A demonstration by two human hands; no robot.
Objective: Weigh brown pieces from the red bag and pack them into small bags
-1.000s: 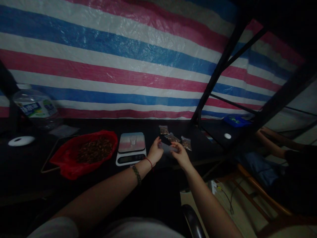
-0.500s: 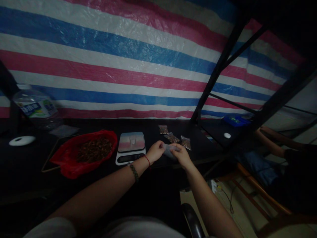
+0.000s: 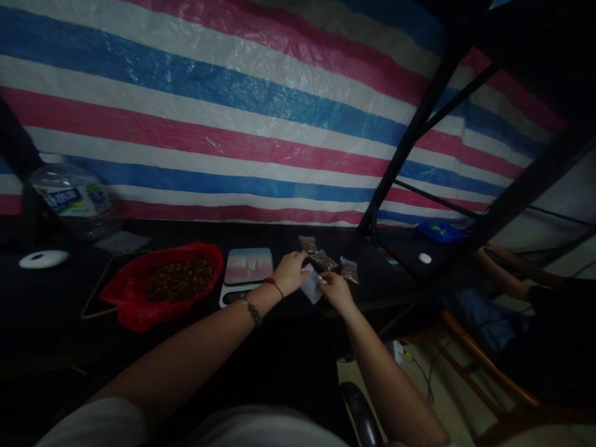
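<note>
Clear bag pinched by right hand, left hand beside it, grip unclear in dimness, filled packets laid behind

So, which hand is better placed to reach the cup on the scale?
Probably the left hand: it is beside the scale, nearer the cup. The right hand is farther off, at the clear bag's edge.

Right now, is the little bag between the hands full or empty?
Apparently empty: the little bag looks pale and flat, with no contents showing, unlike the filled bags nearby.
</note>
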